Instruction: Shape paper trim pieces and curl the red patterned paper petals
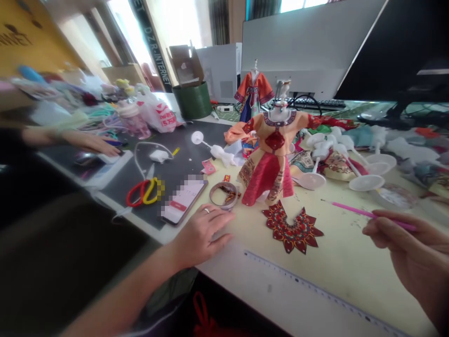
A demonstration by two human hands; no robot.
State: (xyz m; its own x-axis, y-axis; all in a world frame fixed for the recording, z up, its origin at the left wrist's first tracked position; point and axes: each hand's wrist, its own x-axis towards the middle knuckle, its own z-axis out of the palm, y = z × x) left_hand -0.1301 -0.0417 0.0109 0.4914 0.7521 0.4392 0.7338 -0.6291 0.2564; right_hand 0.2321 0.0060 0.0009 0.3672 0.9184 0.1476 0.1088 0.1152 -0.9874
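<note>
Between my right fingers (384, 219), pressed together, a thin pink stick (368, 214) is pinched so its tip stays free above the table, near the red patterned collar piece (291, 229). Left of them, my left hand (199, 236) lies flat, fingers a little spread, to steady me on the cream mat (336, 267).

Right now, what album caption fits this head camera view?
Left hand by tape roll, right hand holding pink stick, doll dress between.

Silky cloth gown (268, 180), probably matt paper collar (292, 228).
</note>
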